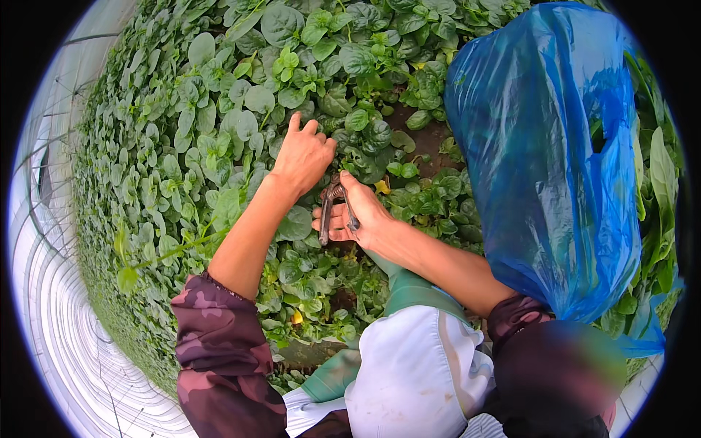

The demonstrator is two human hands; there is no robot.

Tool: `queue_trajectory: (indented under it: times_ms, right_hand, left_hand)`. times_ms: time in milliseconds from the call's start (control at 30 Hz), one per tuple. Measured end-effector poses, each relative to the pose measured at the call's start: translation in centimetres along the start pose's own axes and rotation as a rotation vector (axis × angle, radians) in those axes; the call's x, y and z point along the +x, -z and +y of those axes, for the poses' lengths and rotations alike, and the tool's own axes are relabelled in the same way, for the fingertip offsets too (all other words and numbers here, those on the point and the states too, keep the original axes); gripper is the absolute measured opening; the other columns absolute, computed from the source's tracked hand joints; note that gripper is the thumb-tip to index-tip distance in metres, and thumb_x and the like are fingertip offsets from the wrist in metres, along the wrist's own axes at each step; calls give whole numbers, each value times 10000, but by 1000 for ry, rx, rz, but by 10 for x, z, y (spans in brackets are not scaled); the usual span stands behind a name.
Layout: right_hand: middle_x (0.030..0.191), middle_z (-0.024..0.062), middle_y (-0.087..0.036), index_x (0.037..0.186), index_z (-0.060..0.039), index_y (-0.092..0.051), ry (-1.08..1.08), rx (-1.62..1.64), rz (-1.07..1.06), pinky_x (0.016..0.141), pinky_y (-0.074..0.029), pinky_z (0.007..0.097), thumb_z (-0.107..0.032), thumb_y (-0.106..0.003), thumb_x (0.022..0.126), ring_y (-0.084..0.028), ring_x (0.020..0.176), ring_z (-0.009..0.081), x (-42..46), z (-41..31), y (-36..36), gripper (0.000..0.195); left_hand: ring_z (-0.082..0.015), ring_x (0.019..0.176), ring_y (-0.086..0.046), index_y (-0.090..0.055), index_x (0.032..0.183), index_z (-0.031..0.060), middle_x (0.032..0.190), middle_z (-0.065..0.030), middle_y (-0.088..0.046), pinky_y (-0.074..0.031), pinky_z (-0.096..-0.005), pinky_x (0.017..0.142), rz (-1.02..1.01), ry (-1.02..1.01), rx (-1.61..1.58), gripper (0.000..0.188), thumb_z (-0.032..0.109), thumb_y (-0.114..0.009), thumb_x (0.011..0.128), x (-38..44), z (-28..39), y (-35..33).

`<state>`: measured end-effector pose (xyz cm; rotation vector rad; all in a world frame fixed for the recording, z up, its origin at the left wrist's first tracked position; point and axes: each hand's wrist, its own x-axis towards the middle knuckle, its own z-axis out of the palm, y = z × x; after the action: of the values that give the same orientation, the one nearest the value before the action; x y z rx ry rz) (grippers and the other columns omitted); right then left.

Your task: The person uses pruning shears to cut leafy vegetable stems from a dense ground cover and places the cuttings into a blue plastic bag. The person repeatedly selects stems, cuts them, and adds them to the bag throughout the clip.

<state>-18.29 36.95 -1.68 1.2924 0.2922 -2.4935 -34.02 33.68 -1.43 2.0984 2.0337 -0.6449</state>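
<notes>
My right hand [361, 211] holds a pair of worn, rusty pruning shears [327, 211] around their handles, with the spring showing between them. The blades point into the leaves and are partly hidden. Just above and to the left, my left hand [306, 150] reaches into the foliage with its index finger stretched out and the other fingers curled. Whether a stem lies in its grasp is hidden. Low, broad-leaved green plants [356, 117] surround both hands. A leafy shoot [175, 250] stretches out to the left of my left forearm.
A large blue plastic bag [547, 164] bulges at the right, beside long green leaves [662, 175]. Below my hands are a green boot [419, 293] and white fabric [408, 367] over a leg. Bare soil [430, 139] shows between plants. A pale, hooped greenhouse wall [71, 295] curves along the left.
</notes>
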Motion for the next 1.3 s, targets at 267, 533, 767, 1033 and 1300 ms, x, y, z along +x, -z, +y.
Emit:
queue_trajectory:
  times_ms: [267, 533, 767, 1033, 1300]
  right_hand:
    - [667, 64, -570, 1090, -51, -521, 228, -412, -424, 447, -431, 301, -499, -289, 1053, -578, 538, 146, -45, -2, 74, 506]
    - [717, 65, -601, 1230, -69, -525, 325, -43, -208, 493, -427, 294, -574, -286, 1029, -582, 562, 177, -39, -19, 135, 594]
    - [778, 118, -649, 1149, -51, -546, 135, -268, -216, 440, -456, 286, -586, -304, 1021, -660, 583, 221, -19, -44, 125, 601]
    - [811, 136, -657, 1148, -31, -514, 118, -606, -172, 433, -441, 268, -547, -238, 1042, -690, 639, 214, -3, -53, 98, 595]
    - [671, 62, -557, 1048, -12, -532, 286, -569, -74, 452, -476, 285, -433, -292, 1069, -527, 472, 112, -11, -43, 91, 485]
  left_hand:
    - [-310, 1042, -523, -646, 858, 86, 1052, -91, -592, -356, -527, 1071, 378, 214, -318, 203, 54, -707, 667, -33, -14, 13]
    - [-337, 1366, -376, -678, 840, 36, 1474, -105, -439, -283, -527, 1153, 191, -244, -327, 184, 70, -688, 660, 30, 34, 54]
    - [-282, 1227, -506, -680, 961, 30, 1171, -102, -599, -326, -488, 1125, 46, -179, -221, 237, 50, -635, 730, 25, 20, 21]
    - [-308, 1099, -559, -613, 983, 0, 1148, -126, -607, -396, -439, 1058, 116, -107, -355, 242, -5, -631, 741, 3, 9, 5]
    - [-348, 1059, -593, -627, 995, -27, 1139, -140, -629, -477, -419, 967, 316, 126, -774, 253, -27, -644, 742, -8, 15, 9]
